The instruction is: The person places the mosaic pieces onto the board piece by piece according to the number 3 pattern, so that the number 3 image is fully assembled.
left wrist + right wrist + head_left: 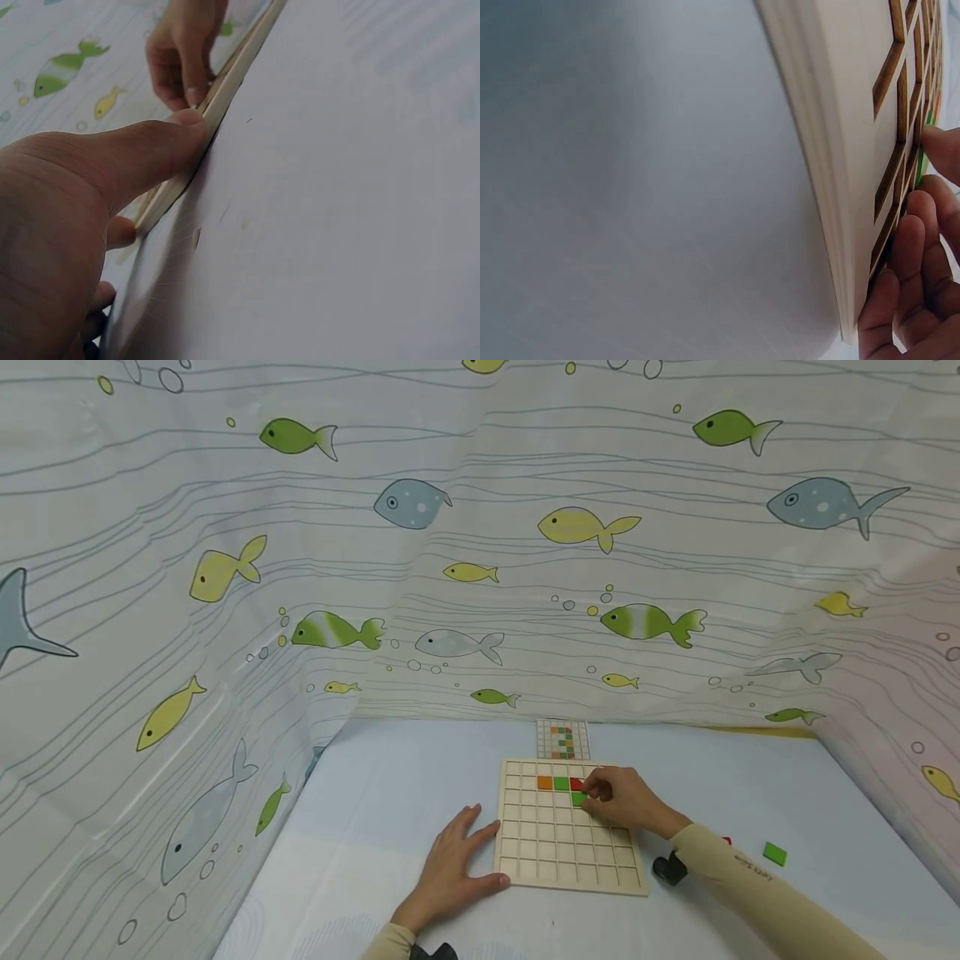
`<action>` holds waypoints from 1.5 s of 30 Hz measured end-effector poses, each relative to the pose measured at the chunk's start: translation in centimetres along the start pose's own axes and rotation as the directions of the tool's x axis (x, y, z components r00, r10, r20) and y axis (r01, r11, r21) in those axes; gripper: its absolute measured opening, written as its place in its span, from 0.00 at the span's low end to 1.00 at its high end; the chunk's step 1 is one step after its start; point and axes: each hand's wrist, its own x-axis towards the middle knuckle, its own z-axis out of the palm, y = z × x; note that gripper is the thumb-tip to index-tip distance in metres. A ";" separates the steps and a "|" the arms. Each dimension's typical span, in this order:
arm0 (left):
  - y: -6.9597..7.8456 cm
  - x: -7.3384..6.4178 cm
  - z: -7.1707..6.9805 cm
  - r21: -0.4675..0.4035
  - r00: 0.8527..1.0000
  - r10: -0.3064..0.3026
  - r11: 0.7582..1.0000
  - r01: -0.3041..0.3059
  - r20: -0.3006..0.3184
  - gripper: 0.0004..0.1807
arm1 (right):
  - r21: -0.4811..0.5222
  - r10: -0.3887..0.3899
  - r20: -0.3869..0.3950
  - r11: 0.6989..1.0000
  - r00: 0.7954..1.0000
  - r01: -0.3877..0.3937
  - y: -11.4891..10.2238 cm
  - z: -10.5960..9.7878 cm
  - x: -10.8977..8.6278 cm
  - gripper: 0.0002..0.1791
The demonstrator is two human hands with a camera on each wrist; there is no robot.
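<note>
A square wooden grid board point(555, 860) lies on the table, its upper row bearing an orange tile point(545, 782), a green tile point(561, 783) and a red tile point(576, 783). My right hand point(626, 797) reaches over the board's right side and pinches another green tile point(578, 799) just below the red one, thumb and forefinger at its edges. The right wrist view shows that green tile point(920, 166) between the fingertips. With fingers spread, my left hand point(453, 864) rests at the board's left edge; its thumb point(169, 139) touches the rim near the front corner.
Behind the board lies a printed grid card point(543, 742) with coloured squares. A loose green tile point(775, 854) is on the table to the right, and a red piece point(727, 841) shows partly behind the right sleeve. A fish-patterned curtain point(525, 610) surrounds the table.
</note>
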 end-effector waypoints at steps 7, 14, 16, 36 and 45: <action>-0.1 0.1 0.0 -0.003 1.000 0.005 1.000 -0.005 0.000 0.43 | 0.010 0.006 0.012 1.000 1.000 -0.006 0.1 -0.1 0.1 0.08; -0.3 0.2 0.0 0.001 1.000 0.004 1.000 -0.004 0.001 0.43 | 0.010 -0.014 0.022 1.000 1.000 0.014 0.3 -0.2 0.4 0.07; -0.3 0.2 0.0 -0.004 1.000 0.004 1.000 -0.004 0.001 0.43 | 0.012 -0.017 0.029 1.000 0.999 0.017 0.3 -0.2 0.4 0.07; -0.6 0.0 0.2 -0.015 1.000 -0.016 1.000 0.016 0.019 0.43 | 0.068 0.005 0.057 0.998 0.998 -0.009 0.6 -0.2 0.0 0.12; -0.5 -0.2 0.3 -0.016 1.000 -0.016 1.000 0.016 0.013 0.44 | 0.094 0.093 -0.029 0.991 0.995 -0.090 1.6 -1.8 -1.0 0.11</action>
